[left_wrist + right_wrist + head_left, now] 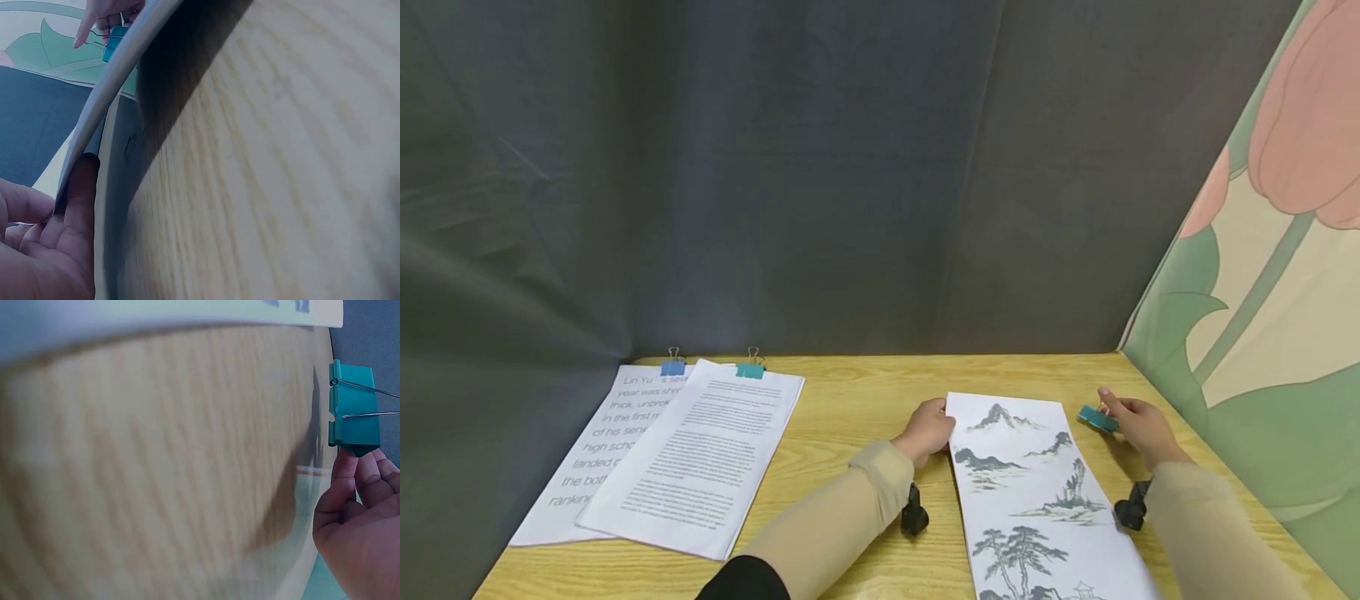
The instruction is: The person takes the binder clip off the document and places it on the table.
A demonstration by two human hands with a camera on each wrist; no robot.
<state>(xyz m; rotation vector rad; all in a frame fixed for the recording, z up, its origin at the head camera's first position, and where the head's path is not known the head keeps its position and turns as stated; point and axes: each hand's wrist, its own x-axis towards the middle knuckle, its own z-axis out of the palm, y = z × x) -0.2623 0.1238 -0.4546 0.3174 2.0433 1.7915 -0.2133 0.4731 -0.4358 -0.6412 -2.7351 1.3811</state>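
Our left hand (931, 430) pinched the left edge of the landscape-print sheets (1037, 492) lying on the wooden table (857, 400); our right hand (1138, 429) gripped a teal binder clip (1097, 419) just beside their top right corner.

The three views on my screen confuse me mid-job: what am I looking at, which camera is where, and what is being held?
No machine here: a person works bare-handed. The wide picture comes from a head camera; the close ones from cameras on each wrist. On the wooden table lie two clipped stacks of printed pages and a sheaf of landscape prints. The left hand grips the prints' left edge, lifting it slightly. The right hand pinches a teal binder clip beside the prints' far right corner.
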